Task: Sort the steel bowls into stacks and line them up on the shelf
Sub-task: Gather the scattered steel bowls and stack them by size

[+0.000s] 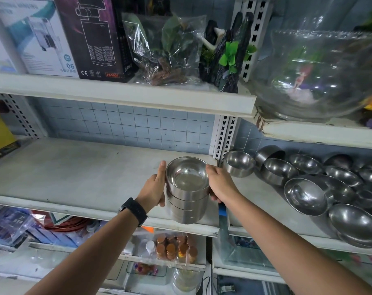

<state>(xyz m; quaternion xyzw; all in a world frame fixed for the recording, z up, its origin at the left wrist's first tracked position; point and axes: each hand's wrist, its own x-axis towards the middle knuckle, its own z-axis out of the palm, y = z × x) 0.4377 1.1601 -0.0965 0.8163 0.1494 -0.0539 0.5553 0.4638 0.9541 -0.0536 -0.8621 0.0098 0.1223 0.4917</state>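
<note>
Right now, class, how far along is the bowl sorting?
Done: one stack of steel bowls is nested. In hand: the left hand and right hand grip it at the front edge of the white shelf. Left: the loose bowls on the right-hand shelf lie unsorted.

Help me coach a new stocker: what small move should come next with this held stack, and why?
Probably ease the stack forward and set it down on the shelf. Both the left hand and right hand grip it at the front edge, while loose bowls wait at right.
</note>
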